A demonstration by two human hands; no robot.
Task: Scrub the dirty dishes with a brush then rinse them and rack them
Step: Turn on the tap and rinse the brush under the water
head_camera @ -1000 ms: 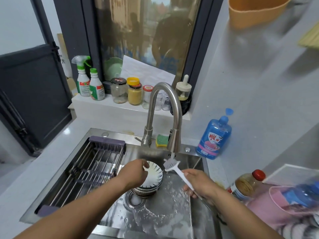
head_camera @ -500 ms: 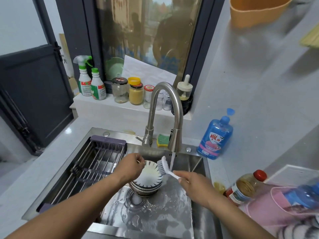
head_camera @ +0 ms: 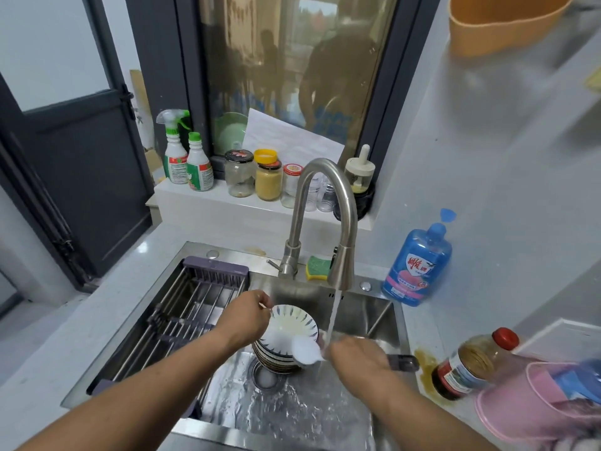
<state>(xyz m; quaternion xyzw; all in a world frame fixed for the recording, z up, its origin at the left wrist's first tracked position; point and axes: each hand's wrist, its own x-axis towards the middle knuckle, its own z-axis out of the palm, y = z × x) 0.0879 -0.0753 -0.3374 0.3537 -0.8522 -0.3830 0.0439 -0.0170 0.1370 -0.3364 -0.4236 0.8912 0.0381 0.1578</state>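
A stack of striped bowls [head_camera: 276, 359] stands in the steel sink [head_camera: 361, 307] over the drain. My left hand [head_camera: 245, 315] grips the rim of the top bowl [head_camera: 294, 322], which is tilted toward me. My right hand [head_camera: 356, 354] holds the dish brush; its white head [head_camera: 304, 351] touches the bowl's lower right edge, and its dark handle end [head_camera: 403, 362] sticks out to the right. Water runs from the faucet [head_camera: 340, 268] onto my right hand. The dish rack [head_camera: 182, 307] fills the sink's left half and holds no dishes.
A blue soap bottle [head_camera: 418, 265] stands right of the faucet, and a green-yellow sponge [head_camera: 318, 268] lies behind it. Jars and spray bottles [head_camera: 187, 157] line the sill. At the right edge are a red-capped jar [head_camera: 471, 362] and a pink container [head_camera: 533, 402].
The brush head has dropped from the bowl's upper right rim to its lower right edge. My right hand has moved under the water stream. The left hand has stayed on the bowl's rim.
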